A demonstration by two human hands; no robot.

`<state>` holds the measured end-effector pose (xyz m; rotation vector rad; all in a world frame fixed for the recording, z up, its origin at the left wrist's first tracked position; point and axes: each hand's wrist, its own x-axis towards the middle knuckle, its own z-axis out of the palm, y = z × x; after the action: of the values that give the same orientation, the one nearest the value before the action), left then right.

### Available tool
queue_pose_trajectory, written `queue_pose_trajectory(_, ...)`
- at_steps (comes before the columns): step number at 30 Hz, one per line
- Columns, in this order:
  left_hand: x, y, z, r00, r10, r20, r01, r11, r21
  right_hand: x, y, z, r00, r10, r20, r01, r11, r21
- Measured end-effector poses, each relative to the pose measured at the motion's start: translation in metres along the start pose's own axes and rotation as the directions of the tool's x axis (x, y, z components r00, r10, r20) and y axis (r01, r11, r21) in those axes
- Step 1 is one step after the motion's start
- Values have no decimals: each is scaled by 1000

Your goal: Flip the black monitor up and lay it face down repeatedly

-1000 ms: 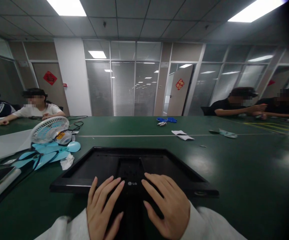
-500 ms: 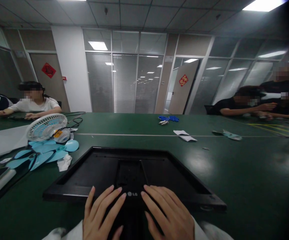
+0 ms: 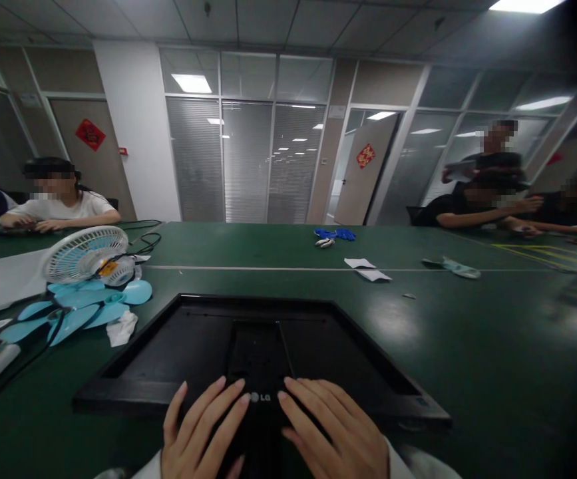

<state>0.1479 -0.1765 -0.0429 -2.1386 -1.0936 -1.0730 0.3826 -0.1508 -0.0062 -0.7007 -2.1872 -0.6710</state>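
A black LG monitor (image 3: pixel 178 346) lies face down on the green table (image 3: pixel 492 346), its back towards me. My left hand (image 3: pixel 195 436) lies flat on its near edge, fingers stretched out, just left of the LG logo. My right hand (image 3: pixel 335 432) rests flat the same way just right of the logo. Both hands touch the dark stand neck that runs towards me; neither grips anything.
A small white fan (image 3: pixel 86 256) with loose light-blue blades (image 3: pixel 76 309) and a crumpled tissue (image 3: pixel 121 328) sits at the left. White paper scraps (image 3: pixel 368 269) and blue gloves (image 3: pixel 335 234) lie farther back. Other people sit at the far left and right.
The view has tilted and drifted slightly, so monitor and hands sit lower in the picture. A person now stands at the back right. My hands stay flat on the monitor.
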Motion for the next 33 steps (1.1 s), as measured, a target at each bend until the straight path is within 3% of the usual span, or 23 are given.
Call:
queue_pose_trajectory(7,-2,2,3,994,-85,66,83,996,29,-3,12,8,1000,28,8,-28,1000,-13)
queue_pose_trajectory(33,3,-7,10,996,-20,87,20,1000,1,2,16,13,998,64,4,-64,998,-15)
